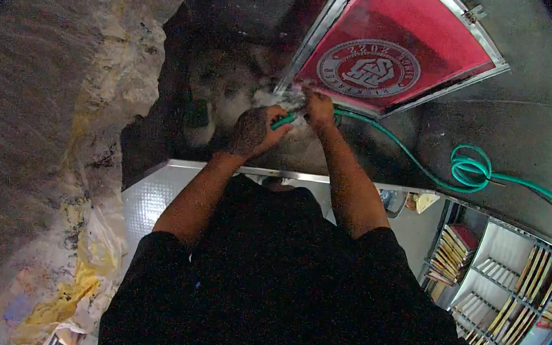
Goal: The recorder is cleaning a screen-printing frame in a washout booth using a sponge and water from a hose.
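Both hands (285, 122) at frame (394, 49) edge

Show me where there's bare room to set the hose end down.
Bare basin floor lies right of the red screen frame, above the coiled green hose. It is crowded at the frame's lower corner, where the left hand and right hand meet.

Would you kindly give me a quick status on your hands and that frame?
Left hand shut on green hose. Right hand at lower corner of red metal-framed screen, grip unclear. Hose coil lying right, clear.
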Demonstrator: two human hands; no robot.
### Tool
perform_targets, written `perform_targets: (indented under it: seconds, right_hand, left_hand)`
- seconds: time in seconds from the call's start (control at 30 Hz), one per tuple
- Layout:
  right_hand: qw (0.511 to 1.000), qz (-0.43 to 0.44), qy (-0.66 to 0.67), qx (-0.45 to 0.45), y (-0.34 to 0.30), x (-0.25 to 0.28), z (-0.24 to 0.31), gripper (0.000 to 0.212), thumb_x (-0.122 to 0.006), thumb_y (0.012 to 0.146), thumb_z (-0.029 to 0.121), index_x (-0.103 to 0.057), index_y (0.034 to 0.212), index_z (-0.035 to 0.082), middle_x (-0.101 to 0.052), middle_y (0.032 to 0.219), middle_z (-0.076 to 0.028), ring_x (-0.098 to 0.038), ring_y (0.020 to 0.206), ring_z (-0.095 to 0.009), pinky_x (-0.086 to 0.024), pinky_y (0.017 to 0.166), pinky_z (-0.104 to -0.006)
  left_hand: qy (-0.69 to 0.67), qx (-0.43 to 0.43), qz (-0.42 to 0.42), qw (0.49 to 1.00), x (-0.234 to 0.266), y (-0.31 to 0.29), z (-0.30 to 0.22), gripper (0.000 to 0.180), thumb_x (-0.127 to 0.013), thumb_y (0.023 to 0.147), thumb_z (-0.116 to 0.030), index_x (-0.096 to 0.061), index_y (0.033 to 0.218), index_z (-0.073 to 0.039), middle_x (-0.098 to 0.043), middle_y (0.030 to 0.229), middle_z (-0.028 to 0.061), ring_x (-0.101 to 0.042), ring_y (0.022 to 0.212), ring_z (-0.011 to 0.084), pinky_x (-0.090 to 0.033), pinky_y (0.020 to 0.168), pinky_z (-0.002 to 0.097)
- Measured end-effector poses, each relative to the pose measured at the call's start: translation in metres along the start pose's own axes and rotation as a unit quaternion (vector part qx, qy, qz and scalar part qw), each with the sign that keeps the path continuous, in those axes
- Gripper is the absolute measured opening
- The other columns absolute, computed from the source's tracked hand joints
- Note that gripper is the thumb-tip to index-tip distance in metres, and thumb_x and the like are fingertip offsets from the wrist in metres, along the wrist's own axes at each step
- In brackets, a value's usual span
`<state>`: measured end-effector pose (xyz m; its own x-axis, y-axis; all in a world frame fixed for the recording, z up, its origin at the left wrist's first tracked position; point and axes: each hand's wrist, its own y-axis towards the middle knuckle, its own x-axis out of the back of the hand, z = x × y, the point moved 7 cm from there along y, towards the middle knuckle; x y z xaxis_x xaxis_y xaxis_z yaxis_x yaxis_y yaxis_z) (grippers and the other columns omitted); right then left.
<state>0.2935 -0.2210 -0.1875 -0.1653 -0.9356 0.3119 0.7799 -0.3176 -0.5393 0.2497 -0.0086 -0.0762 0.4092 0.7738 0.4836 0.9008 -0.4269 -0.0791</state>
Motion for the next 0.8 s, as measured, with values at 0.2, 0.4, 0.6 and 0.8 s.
perform_targets:
  seconds: [0.2, 0.4, 0.6, 0.8]
  right_hand:
    - [0.984, 0.175, 0.025, -0.027, 0.018, -0.019, -0.024, 0.038, -0.046, 0.096, 0.032, -0.062, 0.114, 0.002, -0.062, 0.101, -0.010, -0.058, 0.084, -0.022, -0.044, 0.078, -0.0384]
    - [0.937, 0.215, 0.193, 0.197, -0.009, -0.014, -0.025, 0.037, -0.056, 0.093, 0.012, -0.056, 0.128, 0.004, -0.064, 0.107, -0.010, -0.059, 0.082, -0.019, -0.047, 0.071, -0.0347]
    - [0.994, 0.064, -0.074, 0.042, -0.031, 0.008, 0.004, 0.059, -0.071, 0.085, 0.050, -0.066, 0.119, 0.003, -0.068, 0.092, -0.011, -0.061, 0.072, -0.019, -0.049, 0.067, -0.0370]
    - [0.985, -0.009, 0.001, 0.173, 0.051, 0.061, -0.077, 0.048, -0.064, 0.088, 0.047, -0.069, 0.096, 0.000, -0.065, 0.086, -0.011, -0.062, 0.083, -0.022, -0.047, 0.075, -0.0402]
  left_hand:
    - [0.005, -0.001, -0.023, 1.000, 0.003, -0.006, -0.004, 0.040, -0.070, 0.085, -0.035, -0.068, 0.108, -0.003, -0.069, 0.102, 0.0188, -0.068, 0.094, 0.0342, -0.053, 0.084, 0.0432]
    - [0.011, 0.031, 0.008, 0.999, 0.002, -0.001, -0.009, 0.040, -0.071, 0.085, -0.035, -0.068, 0.107, -0.002, -0.069, 0.104, 0.0196, -0.067, 0.098, 0.0345, -0.052, 0.086, 0.0428]
    - [0.008, -0.029, -0.052, 0.998, -0.028, 0.001, 0.030, 0.040, -0.074, 0.085, -0.036, -0.065, 0.104, -0.002, -0.069, 0.094, 0.0147, -0.067, 0.080, 0.0298, -0.054, 0.074, 0.0400]
    - [0.077, 0.001, 0.028, 0.997, -0.061, 0.022, -0.037, 0.042, -0.072, 0.084, -0.037, -0.067, 0.108, -0.002, -0.069, 0.102, 0.0201, -0.067, 0.097, 0.0355, -0.052, 0.086, 0.0435]
